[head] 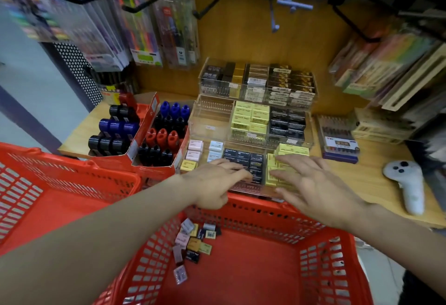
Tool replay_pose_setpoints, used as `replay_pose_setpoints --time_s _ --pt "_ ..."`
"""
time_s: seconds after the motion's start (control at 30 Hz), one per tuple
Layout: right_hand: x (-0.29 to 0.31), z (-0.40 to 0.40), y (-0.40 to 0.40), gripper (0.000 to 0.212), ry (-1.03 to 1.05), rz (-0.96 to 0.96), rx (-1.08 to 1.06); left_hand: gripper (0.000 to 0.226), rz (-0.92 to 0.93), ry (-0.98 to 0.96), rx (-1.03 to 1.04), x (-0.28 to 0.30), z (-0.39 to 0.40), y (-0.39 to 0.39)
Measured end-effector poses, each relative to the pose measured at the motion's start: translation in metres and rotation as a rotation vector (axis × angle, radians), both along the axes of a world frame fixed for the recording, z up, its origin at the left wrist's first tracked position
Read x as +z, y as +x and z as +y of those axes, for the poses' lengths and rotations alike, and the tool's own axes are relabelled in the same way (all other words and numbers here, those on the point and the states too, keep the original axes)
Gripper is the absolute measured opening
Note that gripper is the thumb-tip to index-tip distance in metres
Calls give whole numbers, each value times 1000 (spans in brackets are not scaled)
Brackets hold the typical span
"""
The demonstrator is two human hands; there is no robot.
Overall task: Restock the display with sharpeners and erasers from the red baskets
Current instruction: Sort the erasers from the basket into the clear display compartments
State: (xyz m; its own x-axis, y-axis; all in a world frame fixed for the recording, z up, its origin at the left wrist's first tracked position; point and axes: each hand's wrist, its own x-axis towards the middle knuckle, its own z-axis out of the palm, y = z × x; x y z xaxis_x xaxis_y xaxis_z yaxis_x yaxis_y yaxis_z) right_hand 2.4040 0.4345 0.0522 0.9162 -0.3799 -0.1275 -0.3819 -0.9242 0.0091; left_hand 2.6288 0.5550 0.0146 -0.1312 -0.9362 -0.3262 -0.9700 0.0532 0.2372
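A tiered clear display (pixel 212 114) on the wooden shelf holds rows of yellow erasers (pixel 251 117), black erasers (pixel 287 123) and pastel ones (pixel 195 150). My left hand (pixel 214 181) lies on the front tier over the black erasers (pixel 243 156), fingers curled; whether it grips one is hidden. My right hand (pixel 316 184) rests flat with fingers spread on the front yellow erasers (pixel 292 150). Below me, a red basket (pixel 265 210) contains several loose erasers (pixel 193 242). Left of the display, red cardboard boxes (pixel 144 123) hold black, blue and red sharpeners (pixel 164 136).
A second red basket (pixel 60 184) sits at the left. A white controller (pixel 407 184) lies on the shelf at the right, near a pencil set (pixel 336 136). Hanging pen packs (pixel 144 34) and metal hooks fill the back wall.
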Motion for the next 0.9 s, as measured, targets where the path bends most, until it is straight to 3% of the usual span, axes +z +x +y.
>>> replay_pose_setpoints --time_s 0.17,0.3,0.37,0.47,0.57,0.73,0.9 --pt "-7 7 -10 58 -2 52 1 62 -17 -177 11 0 9 -2" --pt "-4 15 -11 57 0 34 -15 66 -209 -37 2 6 21 0" --pt "0 24 -12 51 20 -66 -18 65 -124 -129 49 13 33 -4" --pt "2 47 -13 37 60 -190 59 39 -4 -348 77 23 60 -14" --pt "-22 70 -7 23 156 -153 126 22 -15 -155 125 9 91 -20" --pt "-109 102 15 37 501 69 -152 34 -18 320 374 -61 132 -19" --pt "-194 133 29 50 667 244 -307 56 481 447 829 -147 171 -65"
